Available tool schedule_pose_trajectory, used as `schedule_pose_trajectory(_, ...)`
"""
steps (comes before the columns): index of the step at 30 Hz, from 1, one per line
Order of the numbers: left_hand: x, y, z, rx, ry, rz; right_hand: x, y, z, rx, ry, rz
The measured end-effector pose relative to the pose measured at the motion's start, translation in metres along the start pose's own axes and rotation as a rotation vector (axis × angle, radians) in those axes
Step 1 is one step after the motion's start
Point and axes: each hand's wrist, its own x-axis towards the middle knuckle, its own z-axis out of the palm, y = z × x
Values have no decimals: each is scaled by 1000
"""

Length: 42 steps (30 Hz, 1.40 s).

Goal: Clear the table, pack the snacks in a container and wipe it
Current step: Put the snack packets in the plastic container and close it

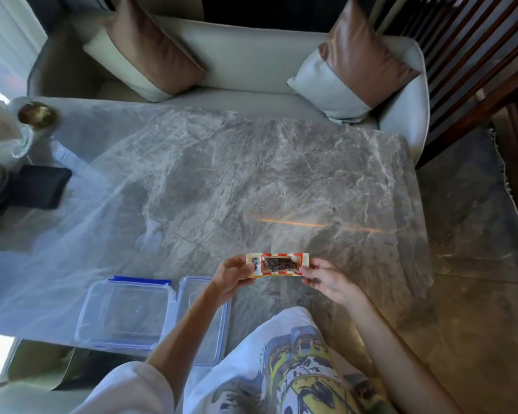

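Head camera shows both hands holding one snack bar (277, 265) above the table (222, 174). Left hand (232, 274) pinches one end, right hand (326, 279) pinches the other. A clear container (126, 315) sits nearby.

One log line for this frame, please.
left hand: holds snack packet | right hand: holds same packet | container pieces: side by side on table

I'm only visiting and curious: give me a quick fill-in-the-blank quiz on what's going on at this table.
The left hand and right hand hold the snack packet by its two ____.
The clear container has clips coloured ____.
The number of cushions on the sofa is ____.
Missing words: ends; blue; two.
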Motion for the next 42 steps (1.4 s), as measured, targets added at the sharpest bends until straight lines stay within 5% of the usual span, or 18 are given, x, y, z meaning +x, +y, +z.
schedule_pose_trajectory(7,-63,-6,-50,29,133,100,-27,25,64,66,-83,-35)
schedule_pose_trajectory(13,-136,-20,-144,118,314,144,-36,73,170,-389,-8,-117)
schedule_pose_trajectory(20,-172,-29,-247,528,556,126,-29,128,304,-655,169,-237)
schedule_pose_trajectory(31,-136,-6,-290,684,441,-91,5,155,390,-642,339,12)
schedule_pose_trajectory(42,-135,-11,-289,516,306,-162,5,170,404,-521,435,83)
